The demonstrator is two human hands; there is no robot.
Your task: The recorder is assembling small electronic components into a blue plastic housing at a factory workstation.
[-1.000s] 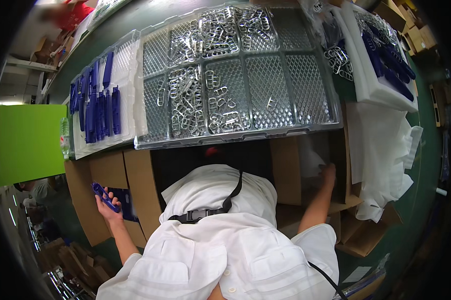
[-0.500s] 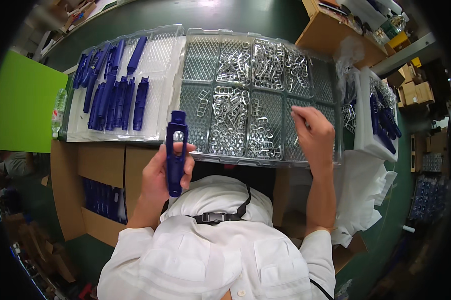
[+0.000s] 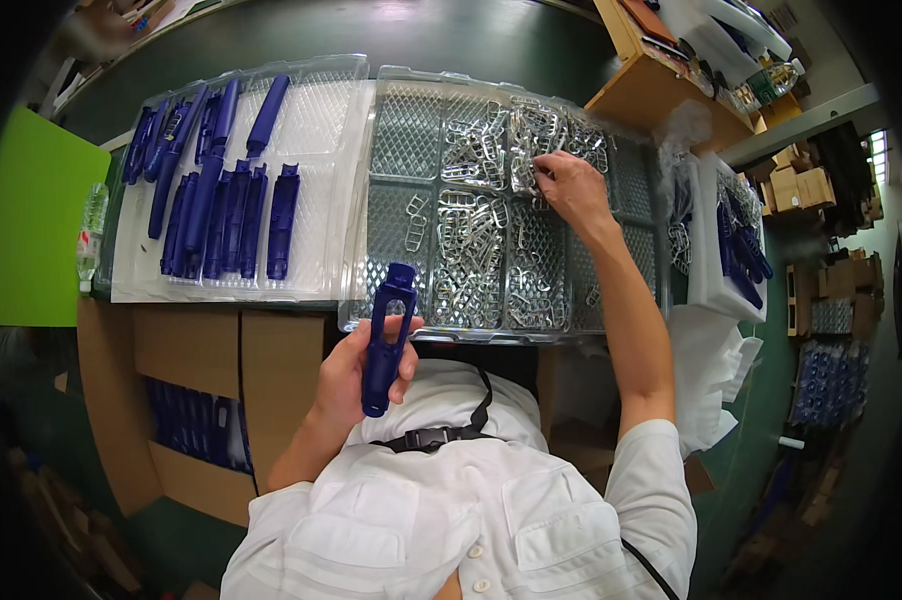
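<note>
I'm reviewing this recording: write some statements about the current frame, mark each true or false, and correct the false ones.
1. The left hand holds a blue part. True.
2. The right hand grips the clear bottle. False: the right hand is over the compartmented tray of metal pieces.
3. An open cardboard box at lower left contains more blue parts. True.
4. The clear bottle stands at far right. False: it is on the left, near the green panel.

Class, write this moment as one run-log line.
left hand: holds blue part | right hand: at metal loops in compartment tray, grip unclear | nearby: blue pieces on left tray
</note>
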